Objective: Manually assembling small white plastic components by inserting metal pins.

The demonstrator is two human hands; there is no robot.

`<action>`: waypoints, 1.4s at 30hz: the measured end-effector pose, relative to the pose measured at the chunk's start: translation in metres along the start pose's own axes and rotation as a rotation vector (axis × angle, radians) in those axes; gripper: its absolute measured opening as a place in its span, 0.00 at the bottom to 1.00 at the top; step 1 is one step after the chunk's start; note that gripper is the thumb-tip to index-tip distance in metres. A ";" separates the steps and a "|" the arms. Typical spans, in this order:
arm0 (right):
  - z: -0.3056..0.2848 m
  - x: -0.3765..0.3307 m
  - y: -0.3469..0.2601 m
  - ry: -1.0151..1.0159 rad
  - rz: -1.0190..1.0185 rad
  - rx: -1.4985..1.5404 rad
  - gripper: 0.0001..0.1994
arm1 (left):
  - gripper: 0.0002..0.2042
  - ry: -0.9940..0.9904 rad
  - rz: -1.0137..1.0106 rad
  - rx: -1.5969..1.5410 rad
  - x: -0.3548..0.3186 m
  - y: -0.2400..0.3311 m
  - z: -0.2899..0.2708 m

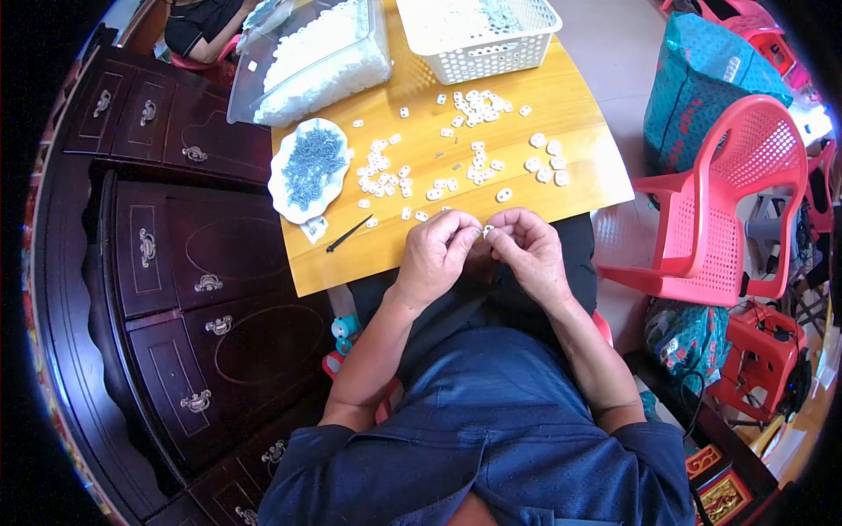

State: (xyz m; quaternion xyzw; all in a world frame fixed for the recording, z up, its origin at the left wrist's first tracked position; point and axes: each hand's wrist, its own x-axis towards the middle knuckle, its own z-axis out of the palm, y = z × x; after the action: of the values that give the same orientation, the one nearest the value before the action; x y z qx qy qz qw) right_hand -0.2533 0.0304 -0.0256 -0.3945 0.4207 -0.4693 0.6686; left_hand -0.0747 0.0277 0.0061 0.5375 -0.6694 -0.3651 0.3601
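The small white piece point(487, 231) sits just off the near edge of the wooden table point(579, 114) — pinched between both hands. The left hand point(436, 254) and right hand point(529, 250) close on it from either side, equally near; its long axis is too small to tell.

Clear plastic bag point(311, 57) of small white pieces, upper left of wooden table point(561, 114); small white paper tag point(314, 229) beside white plate point(282, 167); teal woven bag point(702, 83), printed, behind red plastic chair point(745, 175).

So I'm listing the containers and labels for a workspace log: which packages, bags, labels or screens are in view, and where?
Clear plastic bag: table's far left, bulging with small white pieces.
White basket: table's far edge, perforated, rectangular.
White plate: table's left edge, heaped with small grey metal bits.
Small white tag: beside the plate.
Teal woven bag: floor on the right, behind a red chair.
No screens.
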 end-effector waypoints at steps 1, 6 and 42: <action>0.000 0.000 0.000 -0.003 -0.003 0.000 0.06 | 0.02 0.000 0.001 -0.005 0.000 0.000 0.000; -0.001 0.001 0.007 0.042 -0.056 -0.126 0.06 | 0.02 -0.002 0.009 -0.007 0.000 -0.001 0.000; -0.024 0.013 -0.017 0.167 -0.066 0.108 0.06 | 0.04 -0.021 -0.109 -0.086 0.040 -0.008 0.006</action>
State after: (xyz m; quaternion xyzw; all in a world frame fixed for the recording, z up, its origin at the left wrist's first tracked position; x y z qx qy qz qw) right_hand -0.2786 0.0107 -0.0201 -0.3314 0.4357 -0.5444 0.6357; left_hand -0.0829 -0.0125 -0.0002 0.5534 -0.6267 -0.4179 0.3555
